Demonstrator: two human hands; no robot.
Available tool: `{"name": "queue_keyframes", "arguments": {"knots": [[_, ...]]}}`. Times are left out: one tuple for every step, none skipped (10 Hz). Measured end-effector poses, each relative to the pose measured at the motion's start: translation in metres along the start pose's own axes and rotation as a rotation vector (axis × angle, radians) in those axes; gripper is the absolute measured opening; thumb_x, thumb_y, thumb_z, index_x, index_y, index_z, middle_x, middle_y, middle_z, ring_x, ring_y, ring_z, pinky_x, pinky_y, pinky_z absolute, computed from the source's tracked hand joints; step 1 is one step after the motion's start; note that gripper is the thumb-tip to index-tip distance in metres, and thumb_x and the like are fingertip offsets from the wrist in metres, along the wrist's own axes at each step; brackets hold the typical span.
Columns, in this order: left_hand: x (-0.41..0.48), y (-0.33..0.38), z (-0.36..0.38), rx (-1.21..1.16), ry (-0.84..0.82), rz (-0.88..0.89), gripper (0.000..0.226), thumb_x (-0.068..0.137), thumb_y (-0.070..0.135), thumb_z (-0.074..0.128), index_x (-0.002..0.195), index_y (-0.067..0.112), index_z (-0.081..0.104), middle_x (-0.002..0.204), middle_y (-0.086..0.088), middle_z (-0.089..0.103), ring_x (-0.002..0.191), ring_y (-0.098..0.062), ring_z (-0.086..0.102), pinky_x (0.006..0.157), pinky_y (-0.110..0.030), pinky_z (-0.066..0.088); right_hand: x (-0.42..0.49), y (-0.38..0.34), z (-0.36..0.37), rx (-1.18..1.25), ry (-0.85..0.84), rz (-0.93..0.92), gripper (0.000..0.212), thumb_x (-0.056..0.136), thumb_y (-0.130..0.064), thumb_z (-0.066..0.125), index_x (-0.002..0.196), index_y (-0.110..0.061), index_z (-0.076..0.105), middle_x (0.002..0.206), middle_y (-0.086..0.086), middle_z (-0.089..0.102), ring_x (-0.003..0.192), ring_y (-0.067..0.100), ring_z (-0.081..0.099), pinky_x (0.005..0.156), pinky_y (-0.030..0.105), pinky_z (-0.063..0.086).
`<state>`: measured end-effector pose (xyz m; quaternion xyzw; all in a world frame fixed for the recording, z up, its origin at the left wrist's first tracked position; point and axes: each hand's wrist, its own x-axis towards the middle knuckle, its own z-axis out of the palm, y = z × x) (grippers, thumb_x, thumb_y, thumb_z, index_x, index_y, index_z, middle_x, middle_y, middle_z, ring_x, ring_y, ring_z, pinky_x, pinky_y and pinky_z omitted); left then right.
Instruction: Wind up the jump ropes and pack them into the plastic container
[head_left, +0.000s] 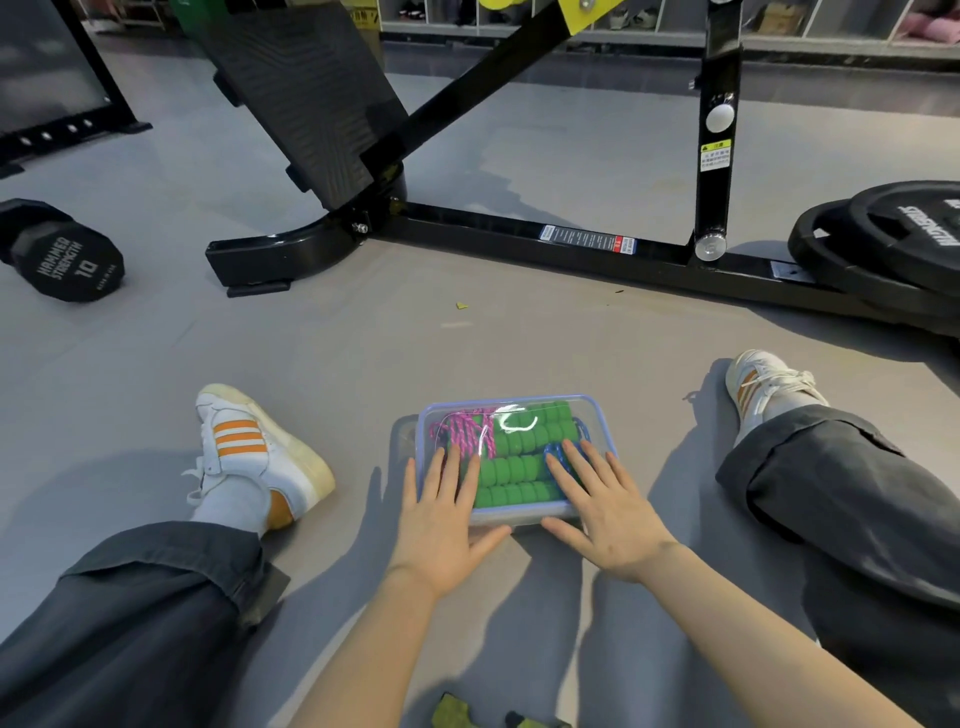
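A clear plastic container (592, 410) with a bluish-rimmed lid lies on the grey floor between my legs. Through the lid I see green ribbed jump-rope handles (519, 467), a pink cord (462, 431) and a blue cord (558, 453). My left hand (447, 514) lies flat on the lid's near left part, fingers straight, thumb at the near edge. My right hand (602, 509) lies flat on the near right part the same way.
A black gym machine frame (519, 234) crosses the floor beyond the container. A dumbbell (62, 254) lies far left, weight plates (883, 244) far right. My shoes (254, 452) and legs flank the container. A yellow-green object (452, 713) sits at the bottom edge.
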<state>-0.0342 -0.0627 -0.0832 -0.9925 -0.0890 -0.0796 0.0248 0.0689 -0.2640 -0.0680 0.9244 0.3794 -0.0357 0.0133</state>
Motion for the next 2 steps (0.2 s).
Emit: {"name": "queue_keyframes", "arguments": {"knots": [[-0.005, 0.002, -0.007, 0.022, 0.001, 0.031, 0.082, 0.084, 0.069, 0.027, 0.131, 0.009, 0.058, 0.135, -0.016, 0.054, 0.126, -0.033, 0.051, 0.103, -0.054, 0.022, -0.003, -0.001, -0.007, -0.011, -0.101, 0.015, 0.076, 0.093, -0.064, 0.009, 0.136, -0.014, 0.048, 0.139, 0.012, 0.05, 0.124, 0.033, 0.051, 0.104, 0.046, 0.038], [-0.01, 0.003, -0.016, 0.023, 0.102, 0.076, 0.076, 0.082, 0.064, 0.03, 0.13, 0.012, 0.057, 0.133, -0.017, 0.055, 0.124, -0.034, 0.052, 0.106, -0.052, 0.017, -0.007, -0.009, -0.022, 0.005, 0.029, -0.021, 0.093, 0.083, -0.073, -0.009, 0.146, -0.016, 0.029, 0.153, 0.011, 0.024, 0.138, 0.035, 0.03, 0.109, 0.053, 0.025]]}}
